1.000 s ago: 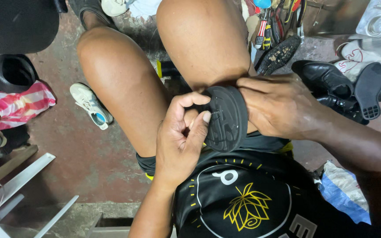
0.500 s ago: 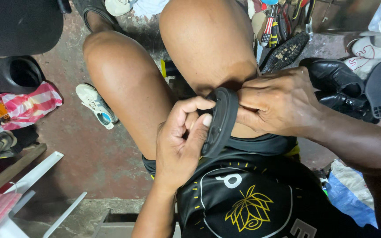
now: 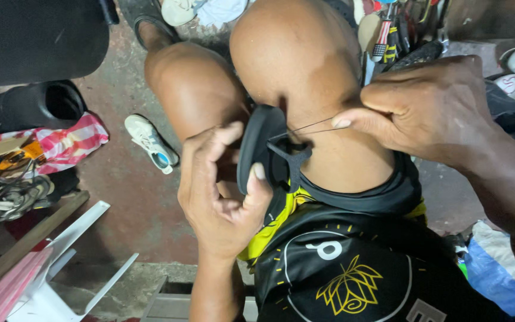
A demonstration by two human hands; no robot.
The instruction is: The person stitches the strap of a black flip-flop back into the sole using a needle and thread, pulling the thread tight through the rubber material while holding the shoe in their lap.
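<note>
Against the right knee, the left hand [image 3: 222, 197] clamps the dark shoe piece [image 3: 257, 149] while the right hand [image 3: 430, 107] pinches taut thread [image 3: 314, 126], which might snap if pulled harder.

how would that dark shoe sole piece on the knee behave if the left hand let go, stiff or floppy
The dark curved shoe sole piece probably bends rather than flops: it keeps its arc while the left hand steadies it with thumb and fingers. It looks thin, so likely light. The thin taut thread pinched by the right hand might keep it from dropping off the knee.
</note>
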